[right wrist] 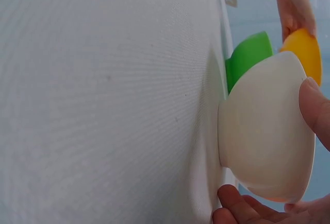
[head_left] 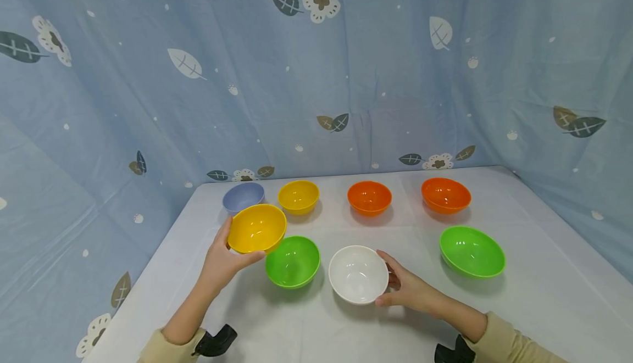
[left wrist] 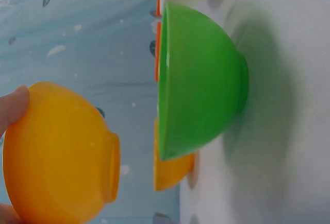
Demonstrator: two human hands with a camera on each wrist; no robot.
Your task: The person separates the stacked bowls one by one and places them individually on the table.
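Observation:
My left hand [head_left: 223, 261] grips a yellow bowl [head_left: 258, 228] by its side, thumb and fingers spread around it. In the left wrist view this yellow bowl [left wrist: 59, 154] hangs above the table, its foot facing down. Just right of it in the head view, a green bowl [head_left: 293, 262] stands on the cloth. My right hand [head_left: 406, 288] holds a white bowl [head_left: 358, 275] at its right side, the thumb near the rim. The right wrist view shows the white bowl [right wrist: 268, 131] with its foot right at the tablecloth and the thumb [right wrist: 314, 108] against its wall.
Along the back stand a blue bowl [head_left: 243, 197], another yellow bowl [head_left: 299, 197] and two orange bowls, one central [head_left: 369, 198] and one further right [head_left: 446, 195]. A wider green bowl [head_left: 472, 252] stands at the right. A patterned blue curtain [head_left: 376, 77] hangs behind the white-covered table [head_left: 316, 330].

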